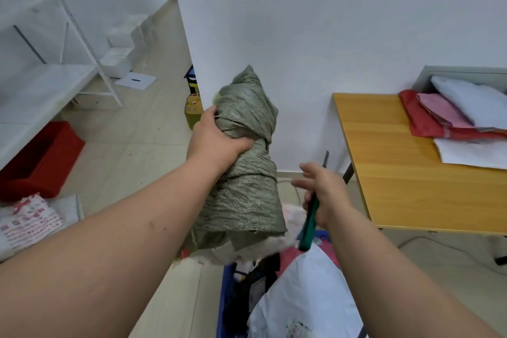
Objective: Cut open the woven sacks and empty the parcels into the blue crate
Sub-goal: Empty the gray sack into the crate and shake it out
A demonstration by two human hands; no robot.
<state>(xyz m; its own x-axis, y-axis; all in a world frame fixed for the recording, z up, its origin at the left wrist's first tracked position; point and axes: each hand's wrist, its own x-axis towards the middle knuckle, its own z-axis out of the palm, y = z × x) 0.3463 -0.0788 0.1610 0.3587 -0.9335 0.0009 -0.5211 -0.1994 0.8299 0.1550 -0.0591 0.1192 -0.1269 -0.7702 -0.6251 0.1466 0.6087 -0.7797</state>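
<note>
Head view looks down on two bare arms over the blue crate (225, 291) at the bottom centre of the frame. Left hand (216, 140) has its grip clamped around the gathered upper part of a grey-green woven sack (247, 173), holding it up in mid-frame with the frayed open end hanging just above the crate. Right hand (323, 192), to the right of the sack, holds a green-handled cutter (308, 228) with the lower fingers curled round the handle while the index finger and thumb stand out loosely; the dark tip shows above the hand.

Judging by how things lie, this sack looks slack and rolled, so it is probably cut and mostly or wholly emptied already. Parcels (307, 296) in white, pink and dark wrapping fill the crate, some heaped up to its rim. Whether anything remains inside the sack cannot be seen.

What seems left: shaking out or setting aside this sack, and any further sacks. More soft packets (452, 112) lie on the wooden counter (397, 173) at the right; a red bin (41, 162) and a printed bag (27, 222) sit on the floor at the left.
</note>
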